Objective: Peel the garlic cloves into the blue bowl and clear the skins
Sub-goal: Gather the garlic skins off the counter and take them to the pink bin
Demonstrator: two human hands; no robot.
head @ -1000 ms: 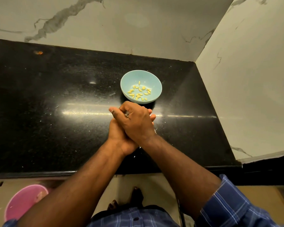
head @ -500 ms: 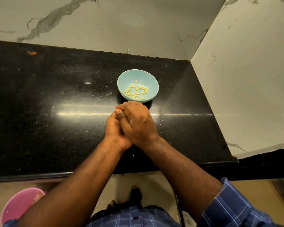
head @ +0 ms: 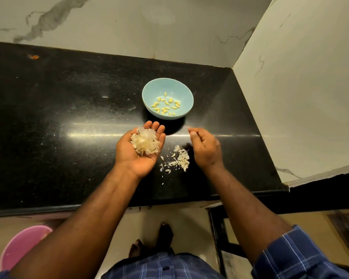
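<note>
While the left hand point(head: 138, 150) cups skins point(head: 145, 142) palm-up beside the blue bowl point(head: 167, 86), tilting may spill them; right hand point(head: 205, 147) hangs loosely curled, empty.

You have no readable text, label, brand, number or sign in the head view. The blue bowl point(head: 167, 98) bears no print on its visible wall or rim. The black countertop point(head: 69, 121) around that bowl shows only specks, possibly crumbs or glare.

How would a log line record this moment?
left hand: cups skins | right hand: empty | loose skins: counter | cloves: blue bowl
</note>
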